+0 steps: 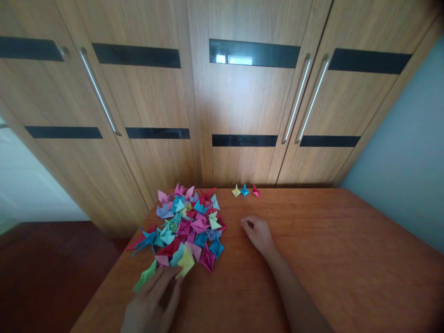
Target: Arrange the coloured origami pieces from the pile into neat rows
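Note:
A heap of folded paper cranes (183,227) in pink, red, blue, teal, purple and yellow covers the left part of the table. At its near edge my left hand (152,296) has its thumb and fingertips closed on a yellow paper crane (186,262). A light green paper crane (145,276) lies just left of those fingers. To the right of the heap, my right hand (259,235) rests on the table with its fingers curled in, and nothing shows in them. Beyond it, a yellow crane (236,191), a blue crane (244,190) and a red crane (256,191) stand in a row.
The brown wooden table (329,249) reaches back to a wooden wardrobe (243,101) with long metal handles and dark strips. A pale blue wall (409,152) rises on the right. Dark red floor (62,268) shows past the table's left edge, with a white door (31,180) behind.

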A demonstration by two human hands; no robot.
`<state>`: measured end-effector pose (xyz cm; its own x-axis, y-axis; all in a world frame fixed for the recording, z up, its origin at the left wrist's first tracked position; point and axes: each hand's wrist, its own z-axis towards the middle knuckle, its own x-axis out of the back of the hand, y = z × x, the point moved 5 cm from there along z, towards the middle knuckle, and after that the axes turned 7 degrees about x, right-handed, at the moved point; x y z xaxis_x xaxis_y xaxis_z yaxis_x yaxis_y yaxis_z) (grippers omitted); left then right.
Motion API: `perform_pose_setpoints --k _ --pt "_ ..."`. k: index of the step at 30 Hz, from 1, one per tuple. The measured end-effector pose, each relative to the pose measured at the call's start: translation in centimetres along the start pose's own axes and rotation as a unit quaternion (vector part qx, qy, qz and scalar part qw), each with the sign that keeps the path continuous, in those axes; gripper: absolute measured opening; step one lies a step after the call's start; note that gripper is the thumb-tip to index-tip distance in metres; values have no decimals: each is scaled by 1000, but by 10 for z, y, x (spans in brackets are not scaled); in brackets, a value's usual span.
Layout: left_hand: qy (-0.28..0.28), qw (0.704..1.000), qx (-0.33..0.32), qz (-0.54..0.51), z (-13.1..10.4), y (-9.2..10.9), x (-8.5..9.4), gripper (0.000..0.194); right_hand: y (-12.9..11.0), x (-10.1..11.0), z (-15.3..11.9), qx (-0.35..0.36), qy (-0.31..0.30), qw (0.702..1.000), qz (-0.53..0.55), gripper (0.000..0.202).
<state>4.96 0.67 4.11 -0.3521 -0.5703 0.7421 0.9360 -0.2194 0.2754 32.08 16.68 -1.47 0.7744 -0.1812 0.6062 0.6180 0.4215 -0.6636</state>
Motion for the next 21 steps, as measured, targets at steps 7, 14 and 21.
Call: perform_pose_setpoints --k 7,14,21 --pt "-50 986 77 -138 43 18 -16 20 -26 -2 -6 -78 -19 941 328 26" --pt "-151 960 76 -224 86 56 -60 17 -44 1 -11 -80 -57 881 464 25" --pt "-202 928 58 -309 108 79 -82 15 -16 7 -3 -112 24 860 497 22"
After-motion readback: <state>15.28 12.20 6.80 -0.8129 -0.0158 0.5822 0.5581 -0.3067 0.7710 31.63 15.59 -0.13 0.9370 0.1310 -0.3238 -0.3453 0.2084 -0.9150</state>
